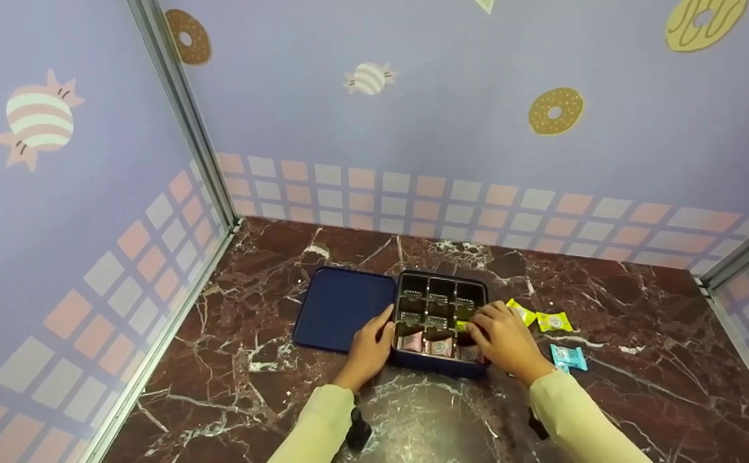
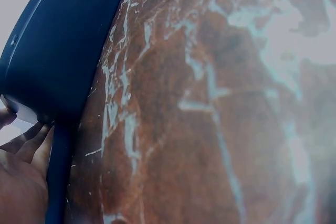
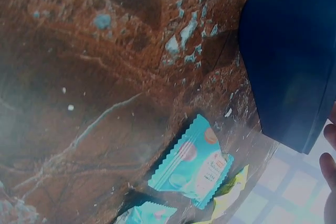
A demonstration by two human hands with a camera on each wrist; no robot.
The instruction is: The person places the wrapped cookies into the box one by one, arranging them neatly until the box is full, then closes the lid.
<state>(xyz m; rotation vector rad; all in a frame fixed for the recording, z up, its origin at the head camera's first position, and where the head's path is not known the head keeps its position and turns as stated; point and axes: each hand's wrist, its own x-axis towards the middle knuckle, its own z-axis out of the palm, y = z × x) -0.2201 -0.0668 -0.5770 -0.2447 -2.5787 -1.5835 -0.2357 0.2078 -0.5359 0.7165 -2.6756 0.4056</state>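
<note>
A dark blue box point(image 1: 440, 366) with a clear divided tray stands in the middle of the table. Pink wrapped candies point(image 1: 439, 348) lie in its front row, while other compartments show bare tray. My left hand point(image 1: 372, 342) rests against the box's left side with fingers extended; in the left wrist view its fingertips touch the box wall point(image 2: 58, 45). Over the right-hand compartments, my right hand point(image 1: 506, 334) reaches in with bent fingers. Its fingertips pinch a yellow wrapped candy point(image 1: 461, 325), mostly hidden by the hand. The right wrist view shows only fingertips beside the box point(image 3: 294, 61).
A flat blue lid point(image 1: 346, 308) lies left of the box, right beside it. Yellow candies point(image 1: 554, 321) and blue candies point(image 1: 569, 357) are scattered to the right; the blue wrappers point(image 3: 194, 163) appear close in the right wrist view. Patterned walls point(image 1: 374, 141) enclose the marble table point(image 1: 239, 399).
</note>
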